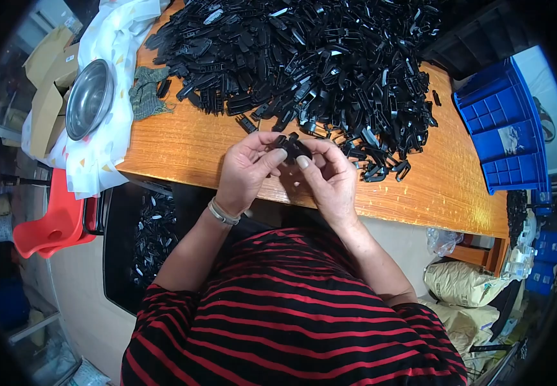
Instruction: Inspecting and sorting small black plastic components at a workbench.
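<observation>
Both forearms reach forward from the lower edge, wrists angled inward. The left hand [251,164] and right hand [331,174] pinch a black plastic part [295,149] between thumbs and fingers, above the surface's [182,148] near edge.

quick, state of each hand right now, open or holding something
Left hand: closed, pinching black plastic at the fingertips.
Right hand: closed, pinching black plastic too.

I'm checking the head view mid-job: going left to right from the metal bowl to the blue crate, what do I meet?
Metal bowl → dark cloth → left hand → black part held by both hands → right hand → blue crate.
</observation>
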`<state>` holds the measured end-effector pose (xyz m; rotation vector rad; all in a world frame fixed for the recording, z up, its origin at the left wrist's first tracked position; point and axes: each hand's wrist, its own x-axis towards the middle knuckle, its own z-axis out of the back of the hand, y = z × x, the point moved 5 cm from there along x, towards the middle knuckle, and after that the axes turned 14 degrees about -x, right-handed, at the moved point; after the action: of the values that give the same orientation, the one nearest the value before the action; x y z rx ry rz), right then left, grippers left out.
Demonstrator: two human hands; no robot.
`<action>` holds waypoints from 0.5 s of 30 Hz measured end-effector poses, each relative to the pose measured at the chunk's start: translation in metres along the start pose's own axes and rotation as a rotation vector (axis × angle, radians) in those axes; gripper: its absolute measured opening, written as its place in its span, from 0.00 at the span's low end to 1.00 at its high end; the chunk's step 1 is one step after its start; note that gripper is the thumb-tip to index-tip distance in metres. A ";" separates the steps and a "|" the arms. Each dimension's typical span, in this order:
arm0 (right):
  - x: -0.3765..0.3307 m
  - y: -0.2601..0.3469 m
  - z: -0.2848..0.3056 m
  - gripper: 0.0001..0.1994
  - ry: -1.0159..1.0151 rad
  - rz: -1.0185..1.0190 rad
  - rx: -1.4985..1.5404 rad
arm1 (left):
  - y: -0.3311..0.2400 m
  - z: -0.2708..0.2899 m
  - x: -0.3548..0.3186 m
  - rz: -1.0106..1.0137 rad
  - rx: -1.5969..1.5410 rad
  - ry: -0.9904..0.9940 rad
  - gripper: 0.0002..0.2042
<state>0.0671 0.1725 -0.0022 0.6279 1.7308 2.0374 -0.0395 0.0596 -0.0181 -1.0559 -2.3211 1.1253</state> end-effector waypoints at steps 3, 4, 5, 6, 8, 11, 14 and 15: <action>0.000 0.007 -0.002 0.10 -0.012 0.050 -0.009 | 0.000 0.000 -0.003 -0.033 0.035 0.038 0.14; 0.001 0.012 -0.001 0.10 -0.030 0.127 -0.156 | 0.001 0.001 -0.003 -0.033 0.035 0.038 0.14; 0.001 0.016 -0.001 0.10 -0.048 0.204 -0.302 | 0.001 0.002 -0.003 -0.038 0.029 0.032 0.14; 0.001 0.016 -0.001 0.10 -0.048 0.203 -0.302 | 0.001 0.003 -0.004 -0.044 0.024 0.026 0.14; 0.000 0.014 -0.002 0.11 -0.020 0.206 -0.277 | -0.001 0.001 -0.004 -0.072 0.029 0.033 0.14; 0.000 0.014 -0.003 0.12 -0.030 0.196 -0.297 | -0.001 -0.001 -0.005 -0.128 0.049 0.034 0.14; -0.002 0.024 -0.003 0.14 -0.081 0.345 -0.480 | 0.000 -0.008 -0.008 -0.166 0.084 0.019 0.14; -0.003 0.025 -0.004 0.14 -0.120 0.416 -0.530 | 0.000 -0.010 -0.010 -0.177 0.104 0.007 0.14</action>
<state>0.0669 0.1631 0.0221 0.9556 0.9752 2.5338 -0.0277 0.0572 -0.0119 -0.7992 -2.2725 1.1561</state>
